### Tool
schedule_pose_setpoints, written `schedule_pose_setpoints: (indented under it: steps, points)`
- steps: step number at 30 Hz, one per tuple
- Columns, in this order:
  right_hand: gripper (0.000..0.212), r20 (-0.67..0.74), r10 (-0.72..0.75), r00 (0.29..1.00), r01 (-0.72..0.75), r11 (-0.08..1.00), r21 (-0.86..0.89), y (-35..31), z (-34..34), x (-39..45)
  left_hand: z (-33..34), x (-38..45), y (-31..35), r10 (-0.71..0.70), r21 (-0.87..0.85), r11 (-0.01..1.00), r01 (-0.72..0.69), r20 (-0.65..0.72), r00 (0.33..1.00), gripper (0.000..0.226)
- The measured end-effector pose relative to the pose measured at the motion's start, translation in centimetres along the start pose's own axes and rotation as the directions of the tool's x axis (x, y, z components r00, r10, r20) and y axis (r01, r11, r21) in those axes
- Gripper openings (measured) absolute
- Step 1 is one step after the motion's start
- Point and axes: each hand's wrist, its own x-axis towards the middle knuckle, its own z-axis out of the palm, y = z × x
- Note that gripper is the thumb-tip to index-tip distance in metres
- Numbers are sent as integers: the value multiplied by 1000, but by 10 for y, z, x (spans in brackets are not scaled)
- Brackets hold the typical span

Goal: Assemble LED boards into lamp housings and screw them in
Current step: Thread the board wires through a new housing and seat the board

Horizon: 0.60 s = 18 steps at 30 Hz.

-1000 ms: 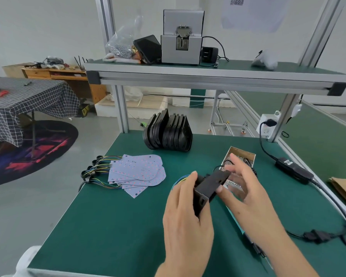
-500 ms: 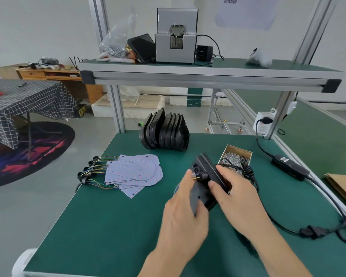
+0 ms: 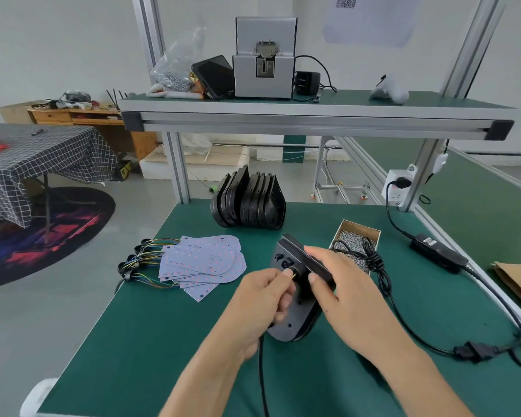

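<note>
A black lamp housing (image 3: 289,323) stands tilted on the green bench (image 3: 163,341), its back toward me. My right hand (image 3: 340,293) grips its upper edge. My left hand (image 3: 262,299) pinches thin wires at the round black grommet on the housing's back; a black cable runs down from under this hand. A fan of white LED boards (image 3: 205,263) with coloured wires lies to the left. Several empty black housings (image 3: 250,203) stand in a row at the back. An open carton of screws (image 3: 355,242) sits to the right.
A coiled black cord (image 3: 373,263) lies across the screw carton and trails right to a plug (image 3: 472,352). A power adapter (image 3: 438,251) lies near the right rail. The shelf (image 3: 313,115) above holds a grey screw feeder (image 3: 263,58).
The housing has been turned and set down on its lower edge with its back toward me. My left hand moved from gripping its side to pinching the wires at the grommet.
</note>
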Motion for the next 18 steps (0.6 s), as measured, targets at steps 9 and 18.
schedule_pose_setpoints:
  steps: [9, 18]
  points:
    - [43, -58, -19, 998, 14, 995, -99, -5, 6, 1, 14, -4, -5, 220, 267, 947, -181, -123, 968, 39]
    - [45, -57, 18, 998, -26, 991, -133, -7, 6, -5, 13, -7, -10, 150, 60, 987, -148, -44, 988, 29]
